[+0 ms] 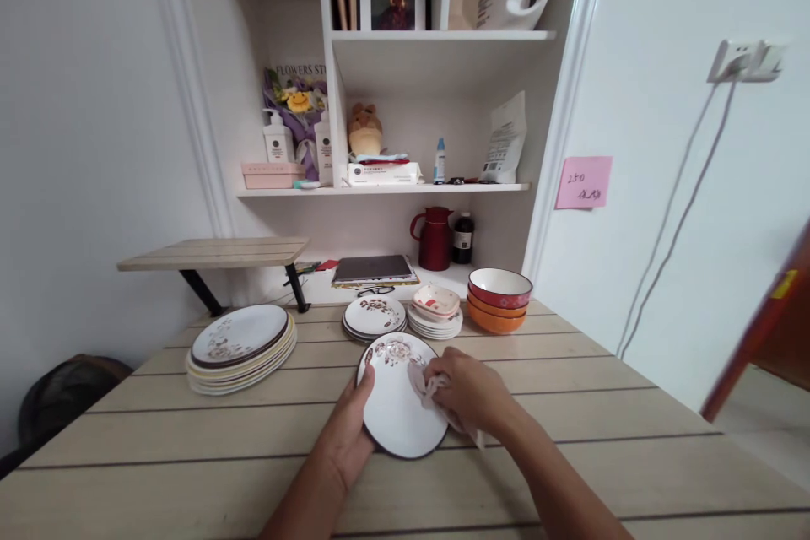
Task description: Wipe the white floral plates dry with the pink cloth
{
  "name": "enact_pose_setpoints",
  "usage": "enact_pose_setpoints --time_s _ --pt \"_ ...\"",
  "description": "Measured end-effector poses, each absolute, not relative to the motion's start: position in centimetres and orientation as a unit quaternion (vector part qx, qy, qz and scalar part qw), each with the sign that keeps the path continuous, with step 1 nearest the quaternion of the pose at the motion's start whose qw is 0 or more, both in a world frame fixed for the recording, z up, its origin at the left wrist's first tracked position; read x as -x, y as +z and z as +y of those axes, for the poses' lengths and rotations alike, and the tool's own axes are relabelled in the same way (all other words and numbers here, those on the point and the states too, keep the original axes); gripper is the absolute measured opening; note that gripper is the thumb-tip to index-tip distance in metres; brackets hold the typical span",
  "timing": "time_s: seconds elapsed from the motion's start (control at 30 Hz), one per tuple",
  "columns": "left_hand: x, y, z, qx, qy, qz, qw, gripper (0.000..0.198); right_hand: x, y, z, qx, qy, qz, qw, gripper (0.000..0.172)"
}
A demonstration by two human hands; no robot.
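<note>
A white round plate [396,405] with a brown floral print near its far rim lies on the wooden table [190,456] in front of me. My left hand [351,430] grips its left edge, thumb on top. My right hand [468,392] is closed on a small white cloth [423,384] pressed against the plate's right side.
A stack of large plates [240,346] sits at the left. Behind are a stack of small floral plates [375,316], a pile of small dishes [435,312] and stacked red and orange bowls [499,298]. A red jug [434,238] and shelves stand at the back.
</note>
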State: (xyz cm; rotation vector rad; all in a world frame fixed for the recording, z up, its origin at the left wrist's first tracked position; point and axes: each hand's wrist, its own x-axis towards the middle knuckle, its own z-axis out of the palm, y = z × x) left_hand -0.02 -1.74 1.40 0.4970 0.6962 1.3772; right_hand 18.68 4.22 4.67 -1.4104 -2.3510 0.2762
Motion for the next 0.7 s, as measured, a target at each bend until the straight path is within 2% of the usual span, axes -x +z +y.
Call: enact_pose_setpoints --time_s 0.17,0.33,0.6,0.7 --pt "-0.2 1.2 -1.7 -0.244 0.605 0.303 0.695 0.065 -17.2 3.9 5.4 0.532 0.051 -0.795 0.287 0.025" --pt "-0.3 1.0 -1.8 -0.262 0.602 0.272 0.703 0.063 -14.5 4.1 5.0 0.471 0.057 -0.806 0.353 0.025" --pt "-0.3 0.0 -1.4 -0.257 0.596 0.235 0.724 0.075 -13.2 4.1 2.4 0.225 0.129 -0.905 0.336 0.026" --pt "-0.4 -0.2 -1.3 -0.265 0.599 0.232 0.719 0.075 -13.4 3.8 2.6 0.215 0.124 -0.910 0.332 0.027"
